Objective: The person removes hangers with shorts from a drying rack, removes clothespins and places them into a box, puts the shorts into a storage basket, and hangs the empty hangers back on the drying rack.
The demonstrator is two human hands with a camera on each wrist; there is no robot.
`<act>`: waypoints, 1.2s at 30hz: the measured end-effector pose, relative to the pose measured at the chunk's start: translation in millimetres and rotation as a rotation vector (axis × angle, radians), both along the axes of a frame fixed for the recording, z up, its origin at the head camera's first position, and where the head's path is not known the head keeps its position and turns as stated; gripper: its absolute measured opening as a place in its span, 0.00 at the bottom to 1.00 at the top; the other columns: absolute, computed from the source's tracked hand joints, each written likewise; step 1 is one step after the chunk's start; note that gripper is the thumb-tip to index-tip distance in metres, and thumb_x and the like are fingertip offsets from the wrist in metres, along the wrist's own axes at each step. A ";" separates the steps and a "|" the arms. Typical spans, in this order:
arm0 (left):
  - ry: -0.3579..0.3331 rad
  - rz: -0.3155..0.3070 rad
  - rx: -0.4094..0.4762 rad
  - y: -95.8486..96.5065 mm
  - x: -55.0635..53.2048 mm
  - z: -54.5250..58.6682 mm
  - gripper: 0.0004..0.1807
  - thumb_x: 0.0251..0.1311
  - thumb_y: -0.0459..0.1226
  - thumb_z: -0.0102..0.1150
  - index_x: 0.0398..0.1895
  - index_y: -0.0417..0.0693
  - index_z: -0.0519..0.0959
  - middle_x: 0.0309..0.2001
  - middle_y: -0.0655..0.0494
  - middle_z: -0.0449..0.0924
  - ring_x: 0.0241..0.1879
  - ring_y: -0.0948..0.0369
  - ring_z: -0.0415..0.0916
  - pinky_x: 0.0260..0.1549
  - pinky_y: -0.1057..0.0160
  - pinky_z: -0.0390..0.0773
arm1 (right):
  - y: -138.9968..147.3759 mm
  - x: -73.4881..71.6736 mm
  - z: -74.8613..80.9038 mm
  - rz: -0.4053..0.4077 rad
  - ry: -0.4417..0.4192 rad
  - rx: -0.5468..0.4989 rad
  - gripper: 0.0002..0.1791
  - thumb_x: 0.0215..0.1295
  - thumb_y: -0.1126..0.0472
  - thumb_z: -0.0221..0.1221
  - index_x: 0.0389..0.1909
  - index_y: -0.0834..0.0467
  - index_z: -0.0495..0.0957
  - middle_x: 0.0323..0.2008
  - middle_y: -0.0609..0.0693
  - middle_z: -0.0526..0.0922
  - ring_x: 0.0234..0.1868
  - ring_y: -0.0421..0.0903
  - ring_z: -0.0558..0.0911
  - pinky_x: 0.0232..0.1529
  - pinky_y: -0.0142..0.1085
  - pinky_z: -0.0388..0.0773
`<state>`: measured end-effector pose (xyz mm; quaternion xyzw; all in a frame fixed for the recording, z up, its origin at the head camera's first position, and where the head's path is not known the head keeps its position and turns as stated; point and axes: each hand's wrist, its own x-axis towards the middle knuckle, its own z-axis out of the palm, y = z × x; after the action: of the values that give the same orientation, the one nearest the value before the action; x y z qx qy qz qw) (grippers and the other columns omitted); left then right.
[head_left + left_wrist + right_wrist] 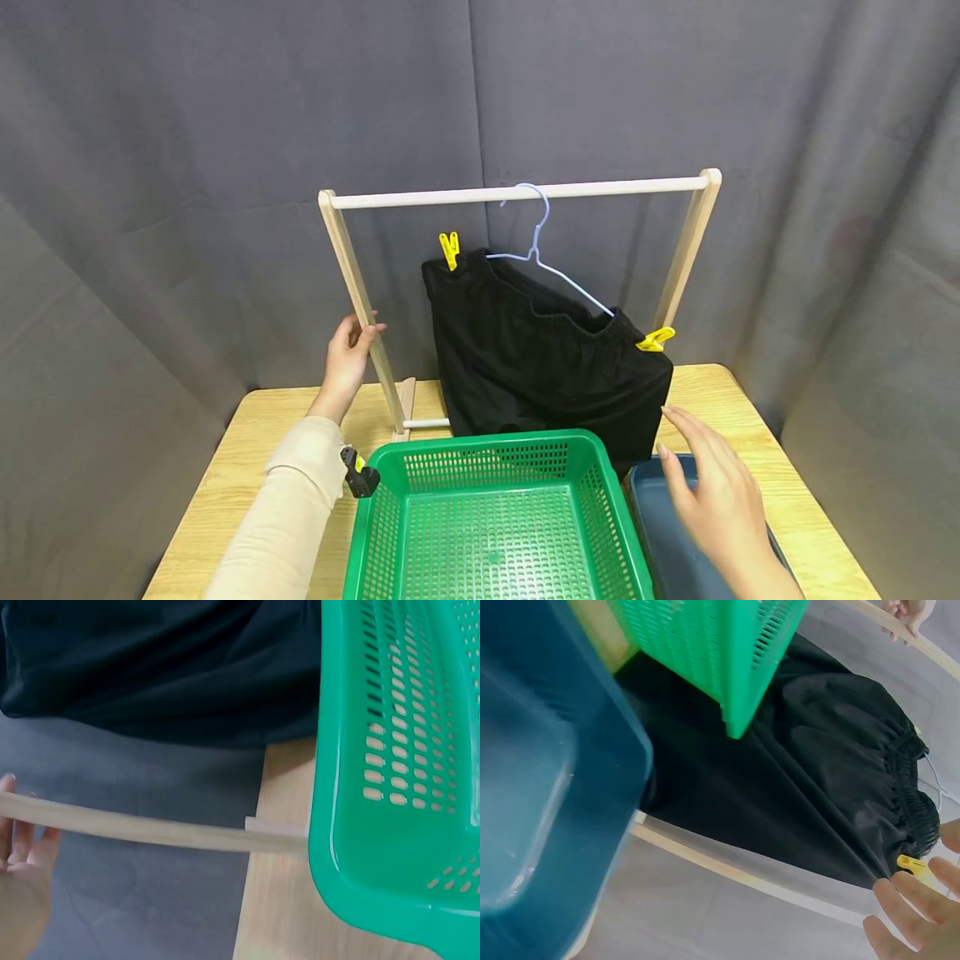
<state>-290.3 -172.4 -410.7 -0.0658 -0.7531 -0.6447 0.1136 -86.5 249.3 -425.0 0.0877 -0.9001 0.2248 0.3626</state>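
Note:
My left hand (349, 354) holds the left wooden post (360, 287) of a small clothes rack, its thumb in front and fingers behind. On the rack's white top bar (435, 197) hangs a light blue wire hanger (537, 237), tilted down to the right. Black elastic-waist shorts or trousers (540, 358) hang from it; their lower end is hidden behind the basket. One yellow clothespin (449, 250) clips the left of the waistband, another yellow clothespin (656, 339) the right. My right hand (716, 487) is held with fingers extended and nothing in it, near the garment's lower right corner.
A green perforated basket (491, 533) with nothing in it stands at the table's front, before the garment. To its right lies a dark blue tray (675, 542), partly under my right hand. Grey curtains (240, 108) surround the wooden table (202, 517) at back and sides.

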 end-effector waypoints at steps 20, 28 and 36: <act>-0.022 0.024 0.103 4.7 6.3 -12.2 0.26 0.74 0.42 0.40 0.66 0.32 0.65 0.58 0.32 0.74 0.60 0.55 0.70 0.60 0.54 0.66 | 5.8 -43.3 51.4 -0.061 -0.270 -0.218 0.23 0.72 0.59 0.57 0.65 0.60 0.70 0.55 0.63 0.79 0.55 0.62 0.76 0.46 0.56 0.71; -0.037 0.057 0.128 9.3 9.3 -13.7 0.26 0.75 0.43 0.40 0.66 0.34 0.65 0.59 0.34 0.74 0.61 0.52 0.69 0.55 0.59 0.67 | 5.8 -68.8 48.6 0.060 -0.319 -0.266 0.20 0.69 0.65 0.59 0.59 0.68 0.70 0.52 0.71 0.78 0.52 0.67 0.78 0.50 0.60 0.73; -0.021 0.077 0.133 14.6 10.4 -14.3 0.28 0.73 0.45 0.40 0.67 0.34 0.65 0.60 0.33 0.74 0.64 0.47 0.67 0.56 0.58 0.67 | 1.9 -83.3 42.8 0.086 -0.324 -0.262 0.15 0.71 0.71 0.55 0.55 0.73 0.72 0.50 0.73 0.78 0.52 0.70 0.77 0.54 0.62 0.70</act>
<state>-279.9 -157.9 -425.0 -0.0223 -0.7117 -0.6892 0.1343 -169.8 251.2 -382.3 0.0409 -0.9052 0.3664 0.2114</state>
